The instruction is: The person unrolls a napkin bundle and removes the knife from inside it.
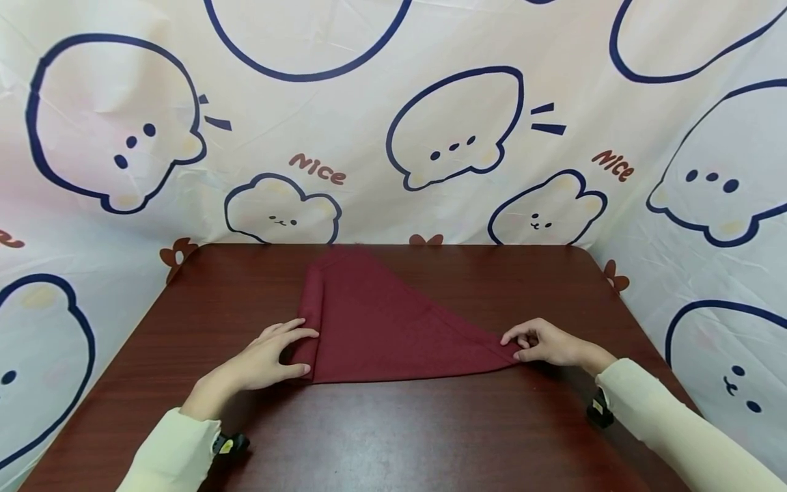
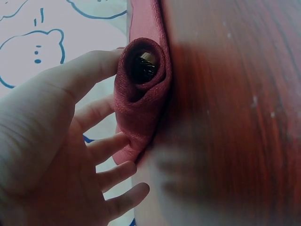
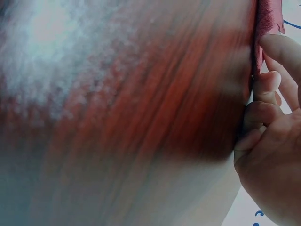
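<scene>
Left of centre in the frame, the left hand [image 1: 261,359] rests against the rolled edge of a dark red cloth [image 1: 393,335], grip spread; inside the roll sits a dark object [image 2: 143,71]. The cloth lies mid-frame on the desk [image 1: 399,437]. Right of centre, the right hand [image 1: 553,344] pinches its corner.

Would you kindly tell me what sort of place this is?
Probably an indoor recording booth: cartoon-printed fabric hangs behind and beside a wood-grained table, and two small black wrist devices show.
</scene>
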The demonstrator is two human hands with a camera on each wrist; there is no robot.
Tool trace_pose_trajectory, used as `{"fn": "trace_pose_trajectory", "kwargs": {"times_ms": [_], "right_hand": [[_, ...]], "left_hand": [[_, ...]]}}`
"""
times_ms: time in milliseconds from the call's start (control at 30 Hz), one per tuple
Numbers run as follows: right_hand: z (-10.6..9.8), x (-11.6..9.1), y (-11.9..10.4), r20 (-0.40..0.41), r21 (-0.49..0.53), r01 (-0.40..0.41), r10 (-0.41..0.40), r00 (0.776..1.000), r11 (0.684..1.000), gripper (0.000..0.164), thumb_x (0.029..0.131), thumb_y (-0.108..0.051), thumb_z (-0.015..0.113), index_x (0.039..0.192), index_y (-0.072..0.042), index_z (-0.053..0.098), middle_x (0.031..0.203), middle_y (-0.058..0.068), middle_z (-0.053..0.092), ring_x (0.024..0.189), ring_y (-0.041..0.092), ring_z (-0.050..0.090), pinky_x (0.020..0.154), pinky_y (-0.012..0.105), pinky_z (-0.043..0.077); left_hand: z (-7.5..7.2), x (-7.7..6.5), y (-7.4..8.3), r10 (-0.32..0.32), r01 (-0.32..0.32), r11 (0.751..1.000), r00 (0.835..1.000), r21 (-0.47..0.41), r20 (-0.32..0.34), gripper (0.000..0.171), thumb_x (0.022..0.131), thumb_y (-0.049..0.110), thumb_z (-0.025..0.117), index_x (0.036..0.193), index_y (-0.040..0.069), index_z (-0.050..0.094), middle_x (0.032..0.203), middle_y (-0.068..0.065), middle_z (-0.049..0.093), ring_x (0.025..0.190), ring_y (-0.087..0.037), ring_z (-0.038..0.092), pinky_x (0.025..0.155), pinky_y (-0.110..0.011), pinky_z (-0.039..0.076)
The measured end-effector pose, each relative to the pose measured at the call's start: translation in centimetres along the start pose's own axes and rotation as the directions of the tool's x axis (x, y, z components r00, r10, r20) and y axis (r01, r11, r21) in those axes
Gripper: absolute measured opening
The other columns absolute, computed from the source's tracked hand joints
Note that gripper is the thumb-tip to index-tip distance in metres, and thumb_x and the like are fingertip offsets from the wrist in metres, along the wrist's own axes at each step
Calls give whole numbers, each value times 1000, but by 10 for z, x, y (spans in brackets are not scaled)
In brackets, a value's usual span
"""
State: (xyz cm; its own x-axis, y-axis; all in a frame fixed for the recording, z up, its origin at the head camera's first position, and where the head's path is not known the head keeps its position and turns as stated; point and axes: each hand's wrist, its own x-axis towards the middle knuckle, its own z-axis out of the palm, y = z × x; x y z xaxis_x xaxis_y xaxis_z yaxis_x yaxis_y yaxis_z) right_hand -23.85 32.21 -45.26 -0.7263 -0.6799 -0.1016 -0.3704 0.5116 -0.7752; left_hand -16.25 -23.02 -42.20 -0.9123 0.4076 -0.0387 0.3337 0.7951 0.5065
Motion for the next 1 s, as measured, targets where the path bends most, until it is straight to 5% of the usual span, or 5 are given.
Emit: {"fn": "trace_pose_trajectory", "kwargs": {"times_ms": [1000], "right_hand": [[1,-1,-2,-21,-7,7,-7,1000,1000,24,89,-6,74,113,-3,71,74,-5,48,68,1,46,61,20,43]], "left_hand": [[-7,-14,-15,-29,28,999,999,-31,-41,53,91,33,73,139,14,57,151,-27,46,137,-54,37,103,-73,37]]}}
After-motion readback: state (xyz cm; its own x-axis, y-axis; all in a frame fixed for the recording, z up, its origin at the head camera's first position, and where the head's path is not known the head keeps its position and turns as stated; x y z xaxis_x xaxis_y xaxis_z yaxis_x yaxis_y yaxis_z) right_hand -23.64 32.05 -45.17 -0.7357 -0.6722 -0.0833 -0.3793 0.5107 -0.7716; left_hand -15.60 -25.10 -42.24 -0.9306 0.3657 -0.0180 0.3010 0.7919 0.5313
